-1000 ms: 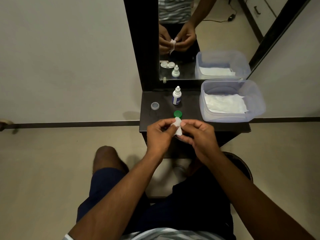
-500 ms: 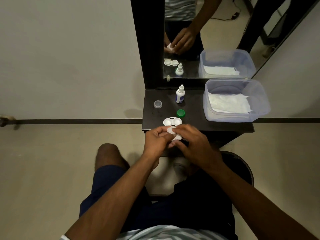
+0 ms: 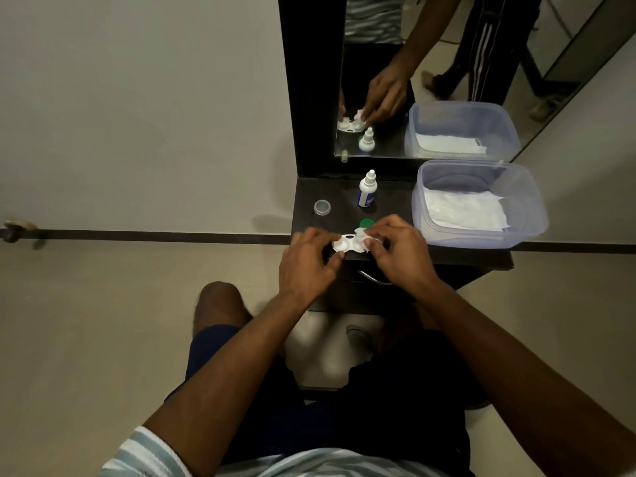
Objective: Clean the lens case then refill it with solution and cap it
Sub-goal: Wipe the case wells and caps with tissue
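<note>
The white two-well lens case [image 3: 347, 243] lies open at the front edge of the dark table [image 3: 395, 201]. My left hand [image 3: 308, 266] holds its left end with curled fingertips. My right hand [image 3: 401, 251] pinches a small white tissue piece [image 3: 361, 232] and presses it at the case's right well, which the fingers mostly hide. Just behind the case sits a green cap [image 3: 367, 222]. The white solution bottle [image 3: 367, 193] stands upright farther back, capped. A clear round cap [image 3: 322, 207] rests at the table's left side.
A translucent plastic box [image 3: 523, 215] holding white tissues takes up the table's right side. A mirror [image 3: 430, 74] behind the table reflects the hands, the case and another person's legs. A drawer handle [image 3: 373, 278] sticks out below the table's edge. My knees are under the table.
Both hands moved forward from in front of the table onto the lens case. The left hand let go of the tissue and took the case's left end; the right hand brought the tissue to the right well.
</note>
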